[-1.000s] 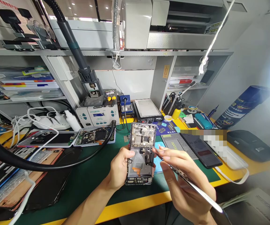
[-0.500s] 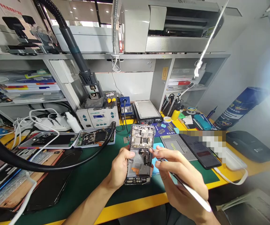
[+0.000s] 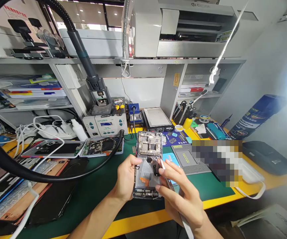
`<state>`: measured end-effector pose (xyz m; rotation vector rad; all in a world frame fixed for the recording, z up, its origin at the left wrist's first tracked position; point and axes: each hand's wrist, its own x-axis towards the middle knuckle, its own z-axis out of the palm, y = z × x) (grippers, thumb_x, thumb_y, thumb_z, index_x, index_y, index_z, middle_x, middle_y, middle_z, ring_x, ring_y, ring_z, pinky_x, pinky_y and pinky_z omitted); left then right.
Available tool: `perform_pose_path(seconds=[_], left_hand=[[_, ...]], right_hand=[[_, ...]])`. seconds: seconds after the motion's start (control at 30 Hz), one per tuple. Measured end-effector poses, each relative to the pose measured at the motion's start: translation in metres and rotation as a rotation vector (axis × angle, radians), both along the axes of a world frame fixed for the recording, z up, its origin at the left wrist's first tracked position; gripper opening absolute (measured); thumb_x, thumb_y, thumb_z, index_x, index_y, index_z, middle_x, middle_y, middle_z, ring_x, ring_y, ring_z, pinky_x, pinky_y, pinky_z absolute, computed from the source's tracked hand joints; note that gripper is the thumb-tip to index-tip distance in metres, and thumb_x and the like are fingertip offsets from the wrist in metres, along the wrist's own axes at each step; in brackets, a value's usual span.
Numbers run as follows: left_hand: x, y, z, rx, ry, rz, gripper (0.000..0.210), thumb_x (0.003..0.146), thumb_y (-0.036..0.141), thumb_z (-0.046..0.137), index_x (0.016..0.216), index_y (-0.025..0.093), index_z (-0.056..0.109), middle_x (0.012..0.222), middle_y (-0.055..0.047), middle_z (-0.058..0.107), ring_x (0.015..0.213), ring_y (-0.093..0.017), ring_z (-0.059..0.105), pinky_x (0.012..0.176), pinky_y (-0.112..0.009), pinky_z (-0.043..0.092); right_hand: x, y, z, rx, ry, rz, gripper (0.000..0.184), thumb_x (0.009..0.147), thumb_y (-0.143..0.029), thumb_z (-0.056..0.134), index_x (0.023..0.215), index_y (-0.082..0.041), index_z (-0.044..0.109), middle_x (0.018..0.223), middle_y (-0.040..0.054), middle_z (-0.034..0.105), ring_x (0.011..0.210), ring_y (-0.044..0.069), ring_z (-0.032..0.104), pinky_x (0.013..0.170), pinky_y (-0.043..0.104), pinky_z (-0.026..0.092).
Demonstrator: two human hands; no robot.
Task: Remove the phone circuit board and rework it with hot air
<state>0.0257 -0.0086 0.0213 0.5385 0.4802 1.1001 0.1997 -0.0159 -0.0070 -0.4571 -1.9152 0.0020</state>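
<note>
My left hand (image 3: 125, 179) is closed around the left edge of an opened phone (image 3: 149, 146), its thumb lying over the near inner edge. The phone's back is off. A bare circuit board shows in its upper part, and a grey battery (image 3: 140, 174) with an orange label sits below. Held slantwise in my right hand (image 3: 185, 196) is a slim, tweezers-like metal tool (image 3: 185, 225). The tool's tip end is over the phone's right side, beside a small black part (image 3: 156, 170). My right fingers partly hide the phone's right edge, and I cannot tell whether the tip touches it.
A green mat (image 3: 96, 199) covers the yellow bench. Behind the phone stand a hot-air station (image 3: 106, 125) and a flat heating plate (image 3: 157, 118). A black hose (image 3: 83, 177) arcs across the left. A perforated grey plate (image 3: 189, 161) lies right, with a blue spray can (image 3: 255, 116) beyond.
My right hand has moved left and closer to the phone, and the tool has turned steeper, its tip end now over the phone. The left hand keeps its hold; the view shifted slightly.
</note>
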Motion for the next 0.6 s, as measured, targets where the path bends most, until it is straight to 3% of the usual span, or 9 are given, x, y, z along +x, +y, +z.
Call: perform_pose_path(seconds=[0.27,0.43,0.6], left_hand=[[0.0001,0.0013,0.0004,-0.05,-0.035,0.039,0.046,0.073,0.034,0.058,0.104,0.003,0.073,0.095,-0.019,0.076,0.091,-0.035,0.071,0.087,-0.046,0.054],[0.0022,0.0014,-0.0002,-0.085,-0.027,0.093,0.046,0.079,0.036,0.058,0.11,0.005,0.072,0.097,-0.018,0.076,0.091,-0.033,0.071,0.087,-0.044,0.055],[0.0045,0.0022,0.0019,-0.123,0.011,0.107,0.05,0.089,0.049,0.06,0.121,0.012,0.07,0.1,-0.014,0.076,0.092,-0.03,0.072,0.088,-0.04,0.054]], right_hand=[[-0.0004,-0.0003,0.0007,-0.15,0.035,0.048,0.036,0.088,-0.002,0.064,0.11,-0.028,0.075,0.122,0.0119,0.077,0.117,0.033,0.074,0.102,0.053,0.061],[-0.0004,0.0022,0.0038,-0.117,0.011,0.046,0.037,0.088,0.0,0.062,0.113,-0.026,0.074,0.117,0.0124,0.08,0.117,0.034,0.074,0.102,0.053,0.061],[-0.001,0.0052,0.0011,-0.082,0.023,0.077,0.037,0.086,0.001,0.064,0.11,-0.026,0.074,0.12,0.0122,0.079,0.121,0.035,0.072,0.104,0.055,0.059]])
